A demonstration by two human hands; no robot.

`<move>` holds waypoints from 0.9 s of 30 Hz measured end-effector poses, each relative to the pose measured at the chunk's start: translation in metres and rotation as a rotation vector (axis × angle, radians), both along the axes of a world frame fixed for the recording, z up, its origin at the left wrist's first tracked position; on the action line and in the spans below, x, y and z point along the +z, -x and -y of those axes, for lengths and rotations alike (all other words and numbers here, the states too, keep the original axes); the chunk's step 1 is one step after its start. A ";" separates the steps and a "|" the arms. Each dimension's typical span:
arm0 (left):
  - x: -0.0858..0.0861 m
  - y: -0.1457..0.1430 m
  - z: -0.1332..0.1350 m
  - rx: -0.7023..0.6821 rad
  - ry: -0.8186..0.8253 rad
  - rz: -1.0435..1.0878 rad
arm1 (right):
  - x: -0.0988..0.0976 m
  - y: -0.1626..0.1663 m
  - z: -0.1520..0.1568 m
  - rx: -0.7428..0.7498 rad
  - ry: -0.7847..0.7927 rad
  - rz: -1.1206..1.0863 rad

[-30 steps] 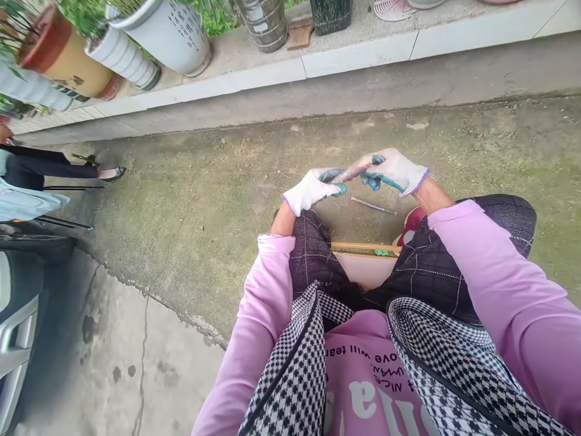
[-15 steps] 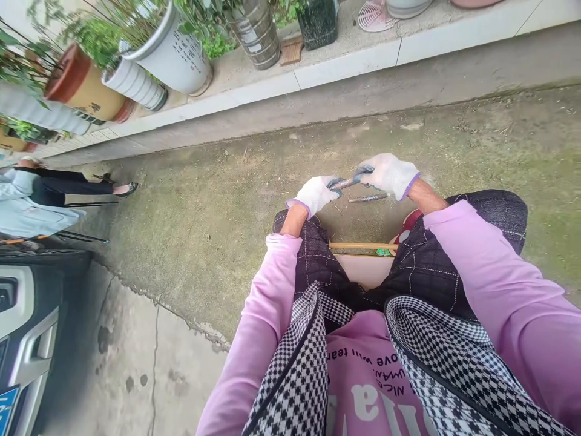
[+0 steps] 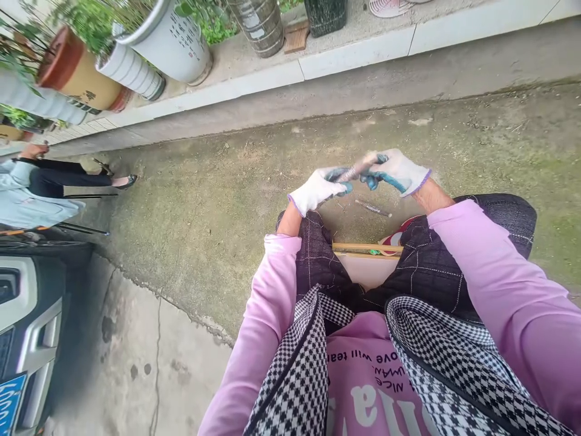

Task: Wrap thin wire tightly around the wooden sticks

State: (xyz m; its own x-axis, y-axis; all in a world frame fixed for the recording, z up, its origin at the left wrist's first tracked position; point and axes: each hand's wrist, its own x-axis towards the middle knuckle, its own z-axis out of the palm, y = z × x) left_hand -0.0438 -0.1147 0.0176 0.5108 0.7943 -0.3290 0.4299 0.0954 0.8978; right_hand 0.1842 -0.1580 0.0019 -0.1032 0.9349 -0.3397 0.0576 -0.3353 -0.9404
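Observation:
A short, mottled silvery-brown rod (image 3: pixel 356 171) slants between my two gloved hands, slightly blurred. My left hand (image 3: pixel 320 189), in a white glove with a blue-grey palm, is closed around its lower left end. At its upper right end is my right hand (image 3: pixel 402 171), gloved the same way, with thumb and fingers bent about the tip. Below the hands, a second thin rod (image 3: pixel 373 208) of similar look shows against the concrete. I cannot tell whether anything joins the two rods.
A wooden-edged seat or box (image 3: pixel 367 266) shows between my knees. Potted plants, including a white pot (image 3: pixel 170 45), line the tiled ledge (image 3: pixel 363 60) ahead. At left, a person (image 3: pixel 68 178) sits near a parked car (image 3: pixel 27 315). Cracked concrete (image 3: pixel 190 200) spreads around me.
The held rod has tilted more steeply, its right end rising. My right hand's fingers have shifted on it. The lower rod has turned, so its right end now points down.

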 end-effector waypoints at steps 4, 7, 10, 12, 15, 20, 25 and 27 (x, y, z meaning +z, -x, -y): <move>0.001 -0.002 -0.013 0.339 0.010 0.059 | 0.001 0.014 -0.003 -0.042 0.020 -0.003; -0.006 0.003 -0.020 0.379 -0.079 -0.074 | 0.007 0.016 0.001 0.096 0.011 0.054; -0.013 0.008 -0.018 0.166 -0.255 -0.334 | 0.013 0.009 0.006 0.174 -0.051 0.108; -0.015 0.009 -0.012 -0.066 -0.329 -0.478 | 0.015 -0.001 0.006 0.157 -0.086 0.165; -0.013 0.003 0.000 -0.341 -0.260 -0.509 | 0.009 -0.014 0.002 0.129 -0.088 0.285; 0.003 -0.004 0.008 -0.276 0.038 -0.227 | -0.001 -0.017 -0.004 0.082 -0.038 0.269; 0.016 -0.003 -0.001 0.116 0.073 0.030 | 0.003 -0.001 -0.001 -0.059 -0.026 0.098; 0.017 -0.006 -0.010 0.258 0.068 0.096 | 0.010 0.000 0.000 -0.086 -0.018 0.122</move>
State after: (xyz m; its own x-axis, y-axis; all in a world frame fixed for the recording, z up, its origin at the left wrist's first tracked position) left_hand -0.0378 -0.1043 0.0341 0.3257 0.8798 -0.3462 0.2966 0.2526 0.9210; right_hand 0.1846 -0.1576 0.0119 0.0188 0.9445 -0.3281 0.1441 -0.3273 -0.9339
